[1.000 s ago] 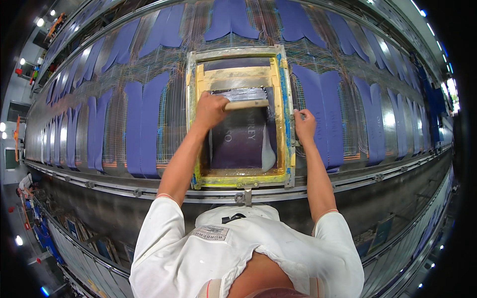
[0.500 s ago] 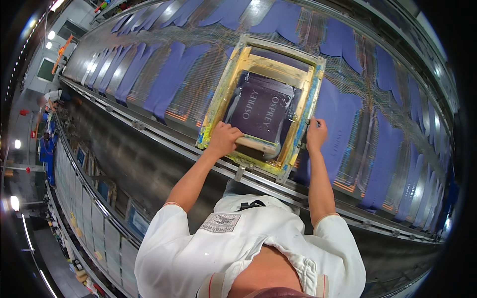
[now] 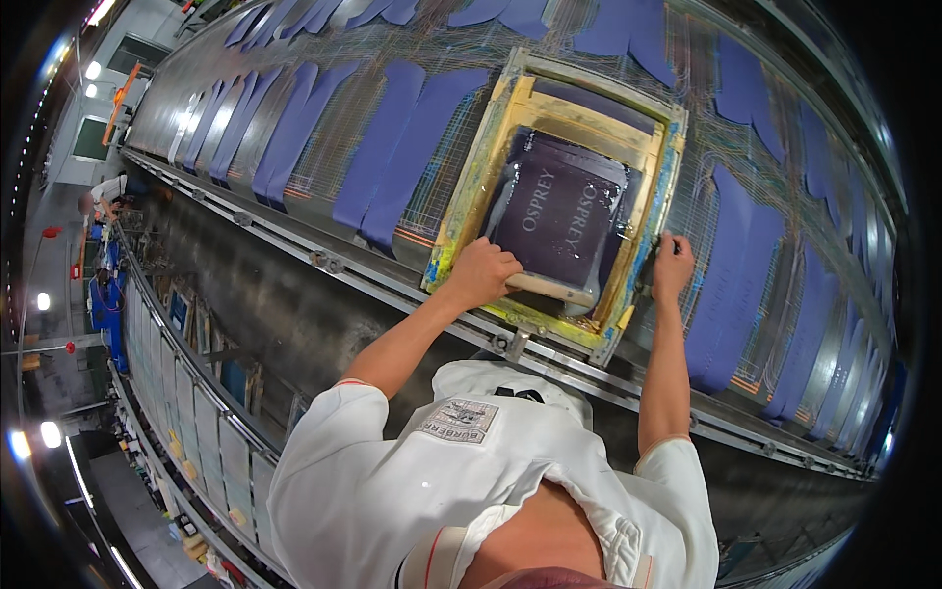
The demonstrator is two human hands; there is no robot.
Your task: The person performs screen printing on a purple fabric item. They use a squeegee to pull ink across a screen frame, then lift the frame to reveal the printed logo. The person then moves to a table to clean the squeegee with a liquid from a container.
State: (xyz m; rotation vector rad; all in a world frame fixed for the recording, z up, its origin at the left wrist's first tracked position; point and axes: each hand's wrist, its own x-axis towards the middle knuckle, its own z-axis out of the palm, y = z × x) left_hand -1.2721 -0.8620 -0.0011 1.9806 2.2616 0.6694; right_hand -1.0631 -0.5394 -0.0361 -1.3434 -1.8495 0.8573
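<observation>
A rectangular screen-printing frame (image 3: 672, 162), yellowed and paint-smeared, lies across the long table. Dark wet ink covers its mesh (image 3: 561, 211), where pale lettering shows. My left hand (image 3: 482, 272) is closed round the left end of a squeegee (image 3: 554, 288) with a pale wooden handle. The squeegee lies along the mesh's near end, its left end hidden under my fingers. At the frame's right edge my right hand (image 3: 674, 265) is curled, gripping the side; the fingertips are partly hidden. Blue-purple fabric pieces (image 3: 736, 280) lie flat to the right of the frame.
More fabric pieces (image 3: 388, 162) lie in rows along the metal table. A metal rail (image 3: 339, 263) runs along its near edge, between me and the frame. Behind an aisle at left stands a long rack of pale panels (image 3: 196, 393). Another person (image 3: 106, 191) is far left.
The frame, squeegee and both hands appear further right and slightly higher in the picture, while the whole view has also shifted. Both hands keep their holds, and the squeegee stays at the near end.
</observation>
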